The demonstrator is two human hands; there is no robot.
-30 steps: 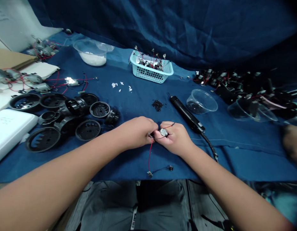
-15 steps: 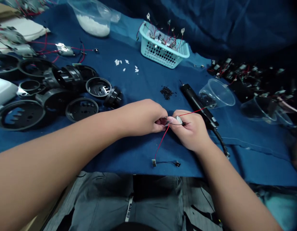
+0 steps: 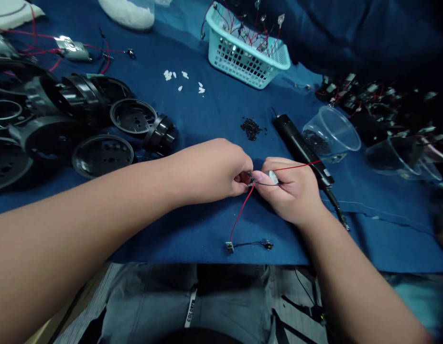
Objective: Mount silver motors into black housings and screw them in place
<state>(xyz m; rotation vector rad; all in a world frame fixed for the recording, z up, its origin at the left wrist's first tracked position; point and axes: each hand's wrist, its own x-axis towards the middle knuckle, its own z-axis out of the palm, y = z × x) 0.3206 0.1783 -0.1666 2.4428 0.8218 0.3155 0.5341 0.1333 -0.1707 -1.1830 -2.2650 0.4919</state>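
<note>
My left hand (image 3: 230,169) and my right hand (image 3: 291,186) meet fingertip to fingertip above the blue cloth, both closed in a pinch. Between them is a small dark part with wires, mostly hidden by the fingers. A red wire (image 3: 240,215) hangs from it to a small connector board (image 3: 229,246) on the cloth, and a black wire leads from that board to a little dark component (image 3: 267,244). A whitish piece (image 3: 273,177) shows against my right hand's fingers. Another red wire (image 3: 296,166) runs from there to the right, ending at a small clear tab (image 3: 337,158).
Black round housings (image 3: 102,155) crowd the left, below a motor (image 3: 72,49) with red wires. A turquoise basket (image 3: 239,62) holds wired parts. White bits (image 3: 180,88), black screws (image 3: 250,129), a black electric screwdriver (image 3: 300,145) and a clear cup (image 3: 332,131) lie beyond my hands.
The camera view has shifted, so the housings sit further left and the basket higher. My hands keep the same pinch, with only slight finger movement.
</note>
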